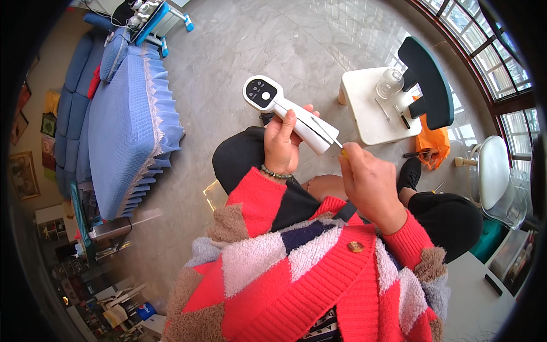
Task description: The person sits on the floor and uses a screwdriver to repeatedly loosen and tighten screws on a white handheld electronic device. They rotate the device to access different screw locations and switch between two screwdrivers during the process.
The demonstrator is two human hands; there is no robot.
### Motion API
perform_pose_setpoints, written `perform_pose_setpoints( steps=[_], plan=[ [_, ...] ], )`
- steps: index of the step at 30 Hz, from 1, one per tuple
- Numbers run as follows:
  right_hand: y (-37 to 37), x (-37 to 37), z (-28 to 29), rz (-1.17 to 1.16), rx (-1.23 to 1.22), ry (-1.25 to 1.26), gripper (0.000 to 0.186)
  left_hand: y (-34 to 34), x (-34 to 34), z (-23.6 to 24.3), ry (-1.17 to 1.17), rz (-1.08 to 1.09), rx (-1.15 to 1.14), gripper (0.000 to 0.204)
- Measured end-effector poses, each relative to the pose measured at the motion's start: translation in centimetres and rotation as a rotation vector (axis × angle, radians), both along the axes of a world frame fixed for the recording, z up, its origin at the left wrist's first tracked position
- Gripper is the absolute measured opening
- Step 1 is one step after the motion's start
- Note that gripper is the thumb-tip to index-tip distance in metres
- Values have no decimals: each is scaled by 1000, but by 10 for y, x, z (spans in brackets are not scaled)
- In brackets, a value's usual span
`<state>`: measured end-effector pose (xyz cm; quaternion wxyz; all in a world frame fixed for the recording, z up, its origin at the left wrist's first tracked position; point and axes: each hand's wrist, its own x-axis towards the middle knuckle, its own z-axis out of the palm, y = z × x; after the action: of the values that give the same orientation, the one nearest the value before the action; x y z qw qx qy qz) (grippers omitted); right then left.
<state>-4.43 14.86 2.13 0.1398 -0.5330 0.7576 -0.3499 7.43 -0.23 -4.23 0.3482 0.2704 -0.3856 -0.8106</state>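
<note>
My left hand (pixel 280 147) is closed around a white handheld device (pixel 307 127) that has a black button panel on its rounded upper end, held tilted above my lap, with a dark seam running along its body. My right hand (pixel 371 183) grips a screwdriver (pixel 338 144) by a yellow handle mostly hidden in my fingers; its thin shaft points at the device's lower end by the seam. Whether the tip touches it, I cannot tell.
A white stool (pixel 360 94) ahead-right carries a glass vessel (pixel 390 80), thin tools and a black-backed seat piece. An orange bag (pixel 433 142) lies beside it. A blue sofa (pixel 117 142) is left; a pale table (pixel 473 302) is lower right.
</note>
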Motion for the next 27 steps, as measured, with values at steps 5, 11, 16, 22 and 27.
perform_pose_setpoints(
  steps=[5,11,16,22,27],
  plan=[
    [-12,-3,27,109,88,-470,15,3,1,-1,1,-4,-10,40],
    [-37,0,25,106,205,-574,18,4,0,0,11,3,-62,41],
    [-44,-1,25,119,162,-487,20,4,0,0,26,-1,-64,41],
    [-46,-2,28,177,157,-453,20,5,1,1,21,-4,-80,41],
    [-45,1,32,158,213,-528,21,7,1,0,24,7,-89,41]
  ],
)
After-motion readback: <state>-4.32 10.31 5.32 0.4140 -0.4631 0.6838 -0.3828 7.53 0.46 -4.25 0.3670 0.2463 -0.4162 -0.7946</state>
